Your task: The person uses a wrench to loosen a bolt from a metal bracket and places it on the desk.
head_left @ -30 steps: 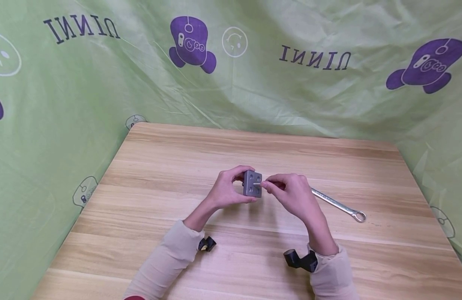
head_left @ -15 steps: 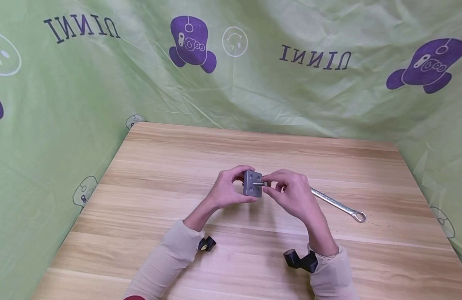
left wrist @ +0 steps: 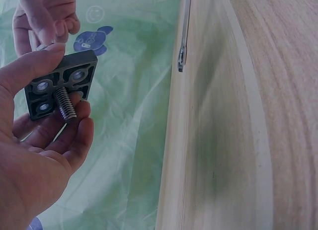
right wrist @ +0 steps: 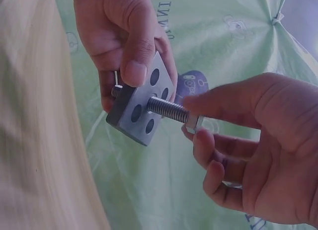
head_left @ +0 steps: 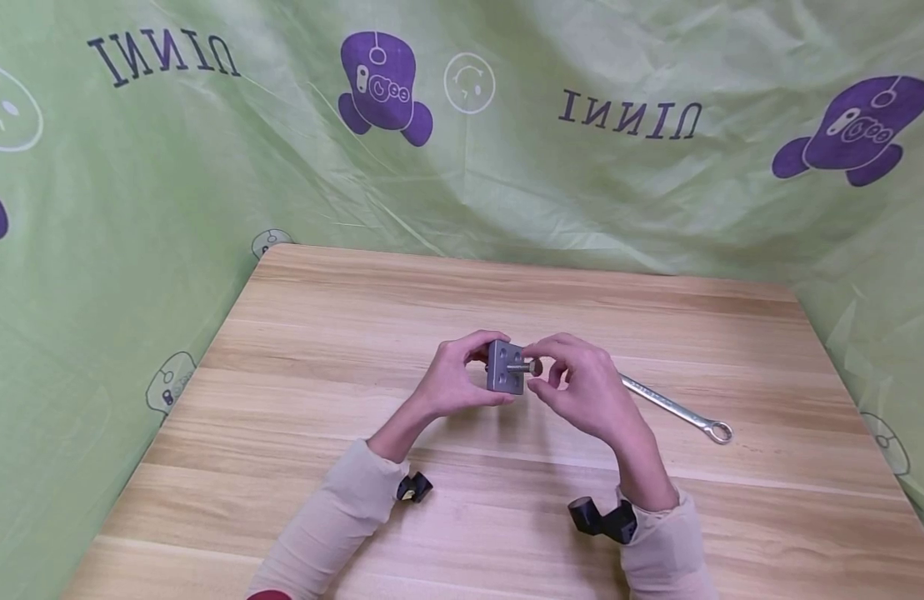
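Observation:
My left hand (head_left: 457,379) grips a small square grey plate (head_left: 504,368) by its edges, raised off the table. Several holes surround a central threaded hex bolt (right wrist: 169,110), which passes through the plate. The bolt's threaded end (left wrist: 65,106) sticks out on the left-hand side, where the plate's back is ribbed. My right hand (head_left: 585,383) has its curled fingers about the bolt head (right wrist: 194,123); one fingertip touches the head from below in the right wrist view. Contact on its upper side is hard to tell.
A combination wrench (head_left: 679,408) lies on the wooden table (head_left: 342,333) to the right of my right hand, its ring end toward the front right. A green printed cloth (head_left: 506,208) hangs behind and at both sides of the table.
The right fingers have spread from a tight pinch that covered the bolt head, so the head now shows between them. The left hand and plate have stayed still.

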`<state>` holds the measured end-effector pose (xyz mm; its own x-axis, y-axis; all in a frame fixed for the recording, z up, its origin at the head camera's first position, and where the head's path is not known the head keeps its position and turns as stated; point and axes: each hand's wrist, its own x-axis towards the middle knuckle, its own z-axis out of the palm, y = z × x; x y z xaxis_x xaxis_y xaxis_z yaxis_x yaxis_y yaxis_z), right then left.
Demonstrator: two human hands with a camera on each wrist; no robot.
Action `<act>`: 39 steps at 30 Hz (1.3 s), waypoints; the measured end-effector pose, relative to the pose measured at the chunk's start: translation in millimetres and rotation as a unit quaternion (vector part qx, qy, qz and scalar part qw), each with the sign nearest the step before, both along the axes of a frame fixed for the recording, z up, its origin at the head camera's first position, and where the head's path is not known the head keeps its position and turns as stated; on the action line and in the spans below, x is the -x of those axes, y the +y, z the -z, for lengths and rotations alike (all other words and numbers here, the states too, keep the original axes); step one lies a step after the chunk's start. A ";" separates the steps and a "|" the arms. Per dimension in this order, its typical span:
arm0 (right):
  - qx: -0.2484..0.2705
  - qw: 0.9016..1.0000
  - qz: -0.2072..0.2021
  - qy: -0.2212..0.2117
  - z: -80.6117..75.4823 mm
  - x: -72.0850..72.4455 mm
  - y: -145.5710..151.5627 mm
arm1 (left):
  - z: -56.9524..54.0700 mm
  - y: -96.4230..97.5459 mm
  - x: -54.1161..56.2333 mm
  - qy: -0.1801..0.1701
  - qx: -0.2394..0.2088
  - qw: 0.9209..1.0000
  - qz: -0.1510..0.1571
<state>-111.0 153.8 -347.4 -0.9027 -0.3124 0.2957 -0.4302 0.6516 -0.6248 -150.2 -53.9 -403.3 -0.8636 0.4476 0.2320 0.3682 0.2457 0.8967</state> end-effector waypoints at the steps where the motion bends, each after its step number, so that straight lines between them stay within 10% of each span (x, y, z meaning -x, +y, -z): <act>1: 0.002 1.000 0.007 -0.011 -0.8 -0.2 0.5 | -0.1 0.0 0.0 0.000 0.000 1.000 0.001; 13: -0.020 0.992 0.068 -0.103 -3.0 2.0 0.9 | -0.4 0.8 0.1 -0.001 0.001 1.000 -0.001; 28: 0.024 0.999 0.011 0.021 0.0 0.2 0.1 | -2.5 -0.4 -0.7 -0.009 -0.005 1.000 -0.002; 39: 0.017 1.000 -0.009 0.017 0.9 0.0 -0.1 | -2.5 -0.2 -0.5 -0.008 -0.002 1.000 -0.003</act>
<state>-111.0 153.6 -348.3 -0.8859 -0.3185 0.3373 -0.4638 0.6215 -0.6313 -149.7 -54.2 -400.8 -0.8694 0.4421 0.2209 0.3533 0.2434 0.9033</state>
